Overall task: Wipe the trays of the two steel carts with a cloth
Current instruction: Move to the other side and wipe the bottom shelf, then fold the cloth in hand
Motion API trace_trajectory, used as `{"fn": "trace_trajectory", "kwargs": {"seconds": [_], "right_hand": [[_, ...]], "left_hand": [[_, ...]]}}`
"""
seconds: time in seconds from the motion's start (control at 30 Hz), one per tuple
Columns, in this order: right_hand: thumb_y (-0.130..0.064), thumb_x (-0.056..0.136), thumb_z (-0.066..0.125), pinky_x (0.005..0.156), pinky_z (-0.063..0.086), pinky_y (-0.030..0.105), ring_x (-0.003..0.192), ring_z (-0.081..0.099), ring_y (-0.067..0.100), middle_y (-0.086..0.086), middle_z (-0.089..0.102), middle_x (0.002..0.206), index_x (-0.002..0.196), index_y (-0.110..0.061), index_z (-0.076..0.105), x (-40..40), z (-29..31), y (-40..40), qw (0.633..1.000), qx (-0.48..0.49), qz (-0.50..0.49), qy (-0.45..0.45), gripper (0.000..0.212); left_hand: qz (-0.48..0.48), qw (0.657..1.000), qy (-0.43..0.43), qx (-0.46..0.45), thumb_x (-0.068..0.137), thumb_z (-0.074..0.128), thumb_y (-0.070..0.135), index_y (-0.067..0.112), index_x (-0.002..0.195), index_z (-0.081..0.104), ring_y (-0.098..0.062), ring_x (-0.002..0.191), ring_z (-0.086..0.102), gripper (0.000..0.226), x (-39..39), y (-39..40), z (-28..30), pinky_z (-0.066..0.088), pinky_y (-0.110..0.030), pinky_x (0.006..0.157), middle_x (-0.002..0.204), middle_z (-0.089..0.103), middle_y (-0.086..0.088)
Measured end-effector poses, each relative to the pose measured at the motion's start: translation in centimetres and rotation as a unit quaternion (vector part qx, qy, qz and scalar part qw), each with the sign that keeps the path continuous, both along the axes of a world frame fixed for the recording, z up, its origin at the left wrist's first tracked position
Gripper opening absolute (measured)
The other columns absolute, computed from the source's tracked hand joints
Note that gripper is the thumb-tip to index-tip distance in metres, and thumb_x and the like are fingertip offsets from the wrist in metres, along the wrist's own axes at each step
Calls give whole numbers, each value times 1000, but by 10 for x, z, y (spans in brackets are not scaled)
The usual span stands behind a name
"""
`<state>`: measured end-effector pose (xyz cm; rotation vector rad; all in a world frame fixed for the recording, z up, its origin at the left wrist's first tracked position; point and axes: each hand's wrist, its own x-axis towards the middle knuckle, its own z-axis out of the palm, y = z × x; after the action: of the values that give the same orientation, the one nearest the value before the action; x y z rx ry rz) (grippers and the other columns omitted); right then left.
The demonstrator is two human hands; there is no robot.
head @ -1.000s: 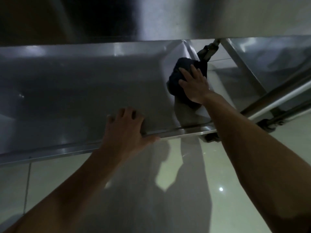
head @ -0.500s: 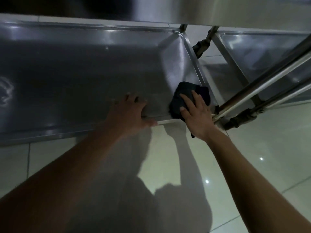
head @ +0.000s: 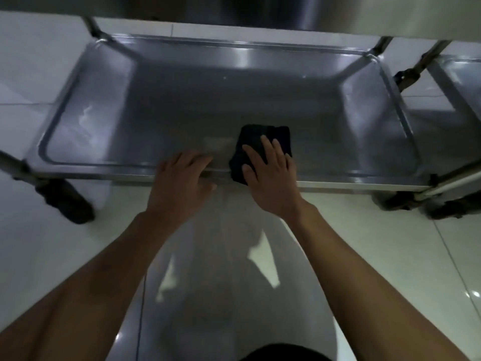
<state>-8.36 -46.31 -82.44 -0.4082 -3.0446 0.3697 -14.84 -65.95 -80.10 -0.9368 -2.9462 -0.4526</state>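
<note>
A low steel cart tray (head: 182,105) spans the view just above the floor. A dark folded cloth (head: 263,139) lies on its near middle, partly over the front rim. My right hand (head: 270,173) presses flat on the cloth, fingers spread. My left hand (head: 182,181) grips the tray's front rim just left of the cloth, fingers curled over the edge. Part of a second cart's tray (head: 460,82) shows at the far right.
An upper steel shelf (head: 286,11) overhangs the top of the view. Black caster wheels (head: 65,201) stand at the cart's left corner, and other caster wheels (head: 447,204) at the right one. Glossy white tile floor (head: 390,256) lies below. A steel handle bar (head: 453,178) runs at the right.
My right hand has slid the cloth from the tray's right end leftward along the front edge to the middle. The view has shifted, showing the whole tray. My left hand stays on the rim.
</note>
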Motion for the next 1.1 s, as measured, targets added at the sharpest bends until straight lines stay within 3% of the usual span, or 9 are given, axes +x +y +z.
{"fn": "trace_trajectory", "kwargs": {"seconds": [0.27,0.4,0.53,0.63,0.8,0.93,1.1], "right_hand": [[-59,101,27,121,5,50,153,0,25,0,6,167,153,-40,26,-56,-1,-89,993,-58,105,-15,55],[-58,98,42,116,17,49,151,13,26,2,19,164,148,-38,37,-65,4,-114,991,-20,132,-2,55],[-45,93,56,105,32,47,141,32,30,5,30,158,144,-32,44,-63,13,-132,987,35,155,0,54],[-38,93,59,104,36,47,138,34,31,5,30,158,145,-30,46,-58,26,-138,986,30,164,-31,54],[-33,91,63,104,40,50,133,40,35,9,36,155,143,-26,51,-36,70,-142,985,-19,153,-83,54],[-28,86,69,104,43,47,129,48,33,11,46,149,138,-20,58,0,124,-157,985,-67,133,-87,53],[-26,80,74,98,48,41,123,53,31,8,54,143,133,-20,62,51,218,-181,981,-103,128,-101,54]], "left_hand": [[63,997,25,-48,78,65,15,15,126,62,-29,121,52,48,-14,-79,5,44,-47,98,130,60,-5],[110,994,22,19,75,59,5,15,123,65,-30,119,53,49,-20,-101,4,45,-45,97,125,64,-4],[144,988,14,50,86,58,12,18,117,67,-28,115,54,33,-21,-111,8,44,-43,93,119,66,-3],[169,983,-22,68,91,52,16,15,112,68,-29,113,55,26,-22,-114,21,44,-45,92,115,66,-4],[143,984,-95,-52,98,42,28,20,123,61,-26,116,55,33,-11,-144,60,47,-42,94,125,62,-4],[97,981,-147,-85,97,46,35,20,118,64,-30,117,55,32,14,-176,107,48,-43,92,123,64,-7],[96,967,-221,-87,99,46,38,19,126,63,-28,117,56,36,59,-208,191,46,-42,94,126,62,-8]]}}
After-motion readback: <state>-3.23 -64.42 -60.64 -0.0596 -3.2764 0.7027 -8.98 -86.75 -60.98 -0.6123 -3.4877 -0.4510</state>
